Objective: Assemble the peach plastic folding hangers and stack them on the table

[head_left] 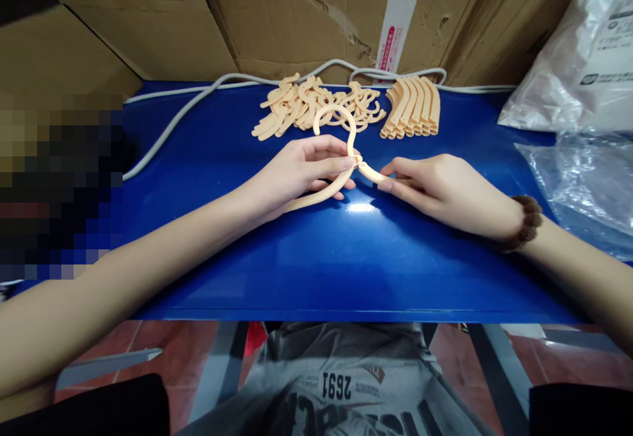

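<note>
My left hand (301, 172) pinches a beige plastic hook piece (341, 119), whose curved top rises above my fingers while a long arm of it runs back under my palm. My right hand (435, 188) pinches a second beige curved arm piece (372, 173) by its end. The two parts meet at a joint between my fingertips, just above the blue table (316, 258).
A loose heap of beige hook pieces (306, 109) and a neat stack of curved arm pieces (413, 114) lie at the table's far side. A grey cable (188, 109) runs behind them. Cardboard boxes (297, 14) stand at the back, plastic bags (583, 93) at the right.
</note>
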### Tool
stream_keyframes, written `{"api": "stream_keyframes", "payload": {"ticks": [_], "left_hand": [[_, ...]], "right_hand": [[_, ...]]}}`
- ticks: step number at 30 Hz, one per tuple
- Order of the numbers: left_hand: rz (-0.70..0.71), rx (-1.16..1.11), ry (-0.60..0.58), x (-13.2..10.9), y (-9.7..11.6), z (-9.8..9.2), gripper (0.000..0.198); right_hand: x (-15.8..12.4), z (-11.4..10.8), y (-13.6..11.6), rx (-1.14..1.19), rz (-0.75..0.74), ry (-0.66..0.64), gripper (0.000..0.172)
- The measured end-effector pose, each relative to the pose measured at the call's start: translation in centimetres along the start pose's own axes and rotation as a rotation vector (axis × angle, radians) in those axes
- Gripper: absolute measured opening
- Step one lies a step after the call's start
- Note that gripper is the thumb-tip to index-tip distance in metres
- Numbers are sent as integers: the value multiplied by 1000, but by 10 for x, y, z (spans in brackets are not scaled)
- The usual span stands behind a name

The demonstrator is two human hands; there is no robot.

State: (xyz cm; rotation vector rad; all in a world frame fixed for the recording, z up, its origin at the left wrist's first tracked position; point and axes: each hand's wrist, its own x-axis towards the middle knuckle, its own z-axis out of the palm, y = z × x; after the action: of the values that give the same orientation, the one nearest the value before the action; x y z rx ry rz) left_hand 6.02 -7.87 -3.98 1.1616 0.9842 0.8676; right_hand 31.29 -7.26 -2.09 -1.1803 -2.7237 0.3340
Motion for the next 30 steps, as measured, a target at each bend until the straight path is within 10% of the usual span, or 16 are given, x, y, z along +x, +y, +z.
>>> {"api": "stream_keyframes", "payload": {"ticks": [30], "left_hand": [[3,22,-32,1,-1,-3,13]], "right_hand": [[0,3,-5,-165,3,-28,34]]}}
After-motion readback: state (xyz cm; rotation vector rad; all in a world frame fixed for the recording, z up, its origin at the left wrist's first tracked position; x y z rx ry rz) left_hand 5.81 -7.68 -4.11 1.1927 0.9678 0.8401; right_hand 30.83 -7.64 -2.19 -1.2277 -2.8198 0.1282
